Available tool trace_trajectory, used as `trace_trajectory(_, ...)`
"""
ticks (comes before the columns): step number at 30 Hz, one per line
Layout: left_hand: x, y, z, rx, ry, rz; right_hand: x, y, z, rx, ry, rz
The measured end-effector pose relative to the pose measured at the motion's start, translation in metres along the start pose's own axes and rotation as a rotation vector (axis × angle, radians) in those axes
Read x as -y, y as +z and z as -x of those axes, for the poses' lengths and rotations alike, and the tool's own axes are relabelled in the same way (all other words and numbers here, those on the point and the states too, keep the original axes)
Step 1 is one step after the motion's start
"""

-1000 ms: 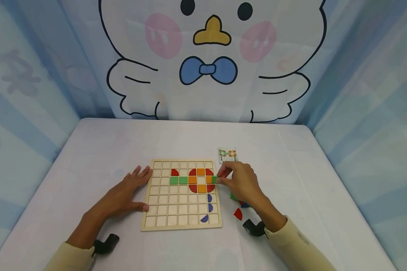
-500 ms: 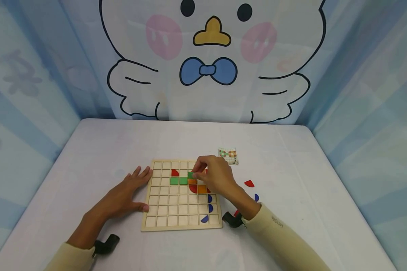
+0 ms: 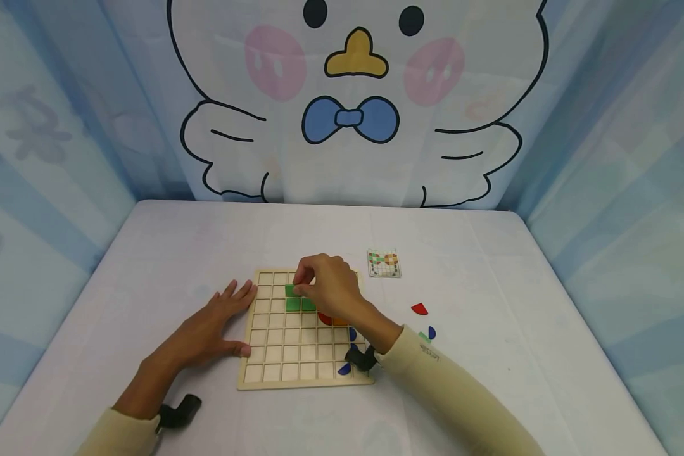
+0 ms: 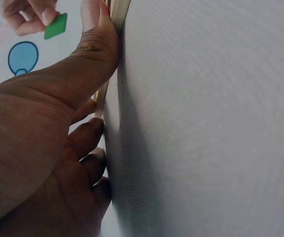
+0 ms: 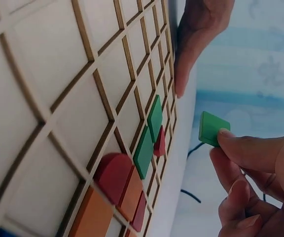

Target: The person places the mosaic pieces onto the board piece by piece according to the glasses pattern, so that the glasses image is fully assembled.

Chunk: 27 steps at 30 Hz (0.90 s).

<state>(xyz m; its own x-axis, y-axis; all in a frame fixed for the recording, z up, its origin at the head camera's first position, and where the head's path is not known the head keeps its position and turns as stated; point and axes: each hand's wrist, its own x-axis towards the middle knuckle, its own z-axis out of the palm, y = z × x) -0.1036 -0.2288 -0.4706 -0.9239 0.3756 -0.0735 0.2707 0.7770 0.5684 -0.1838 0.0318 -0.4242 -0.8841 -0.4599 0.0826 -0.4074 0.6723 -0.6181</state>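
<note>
My right hand (image 3: 333, 288) pinches a green square tile (image 5: 212, 128) between thumb and fingertips. It holds the tile above the upper left part of a wooden grid board (image 3: 304, 384). My left hand (image 3: 213, 326) lies along the board's left edge, fingers spread, with the thumb (image 4: 95, 37) against the edge. Two green tiles (image 5: 143, 152) lie side by side in cells, with a red piece (image 5: 159, 142) next to them. Red rounded pieces (image 5: 113, 177) and orange squares (image 5: 91, 212) fill nearby cells, partly hidden by my right hand in the head view. Blue half-circles (image 3: 344, 368) lie on the board's right side.
A small printed pattern card (image 3: 384, 263) lies behind the board's right corner. Loose on the table to the right are a red piece (image 3: 419, 309), a blue half-circle (image 3: 431, 332) and a partly covered green piece (image 3: 424, 337). A black wrist camera (image 3: 361, 358) overhangs the board's right side.
My right hand has carried the green tile leftward from the board's right edge to its upper left. Its forearm now covers some of the loose pieces. My left hand has stayed put.
</note>
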Motion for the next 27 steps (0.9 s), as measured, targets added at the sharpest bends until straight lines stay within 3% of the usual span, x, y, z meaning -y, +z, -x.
trace_trajectory(13, 0.002, 0.000, -0.001, 0.000, 0.001, -0.009, 0.009, 0.024, -0.028, 0.060, 0.069, 0.031)
trace_trajectory(27, 0.001, 0.001, -0.001, -0.004, -0.011, -0.019, 0.006, 0.033, -0.035, 0.115, 0.118, 0.158)
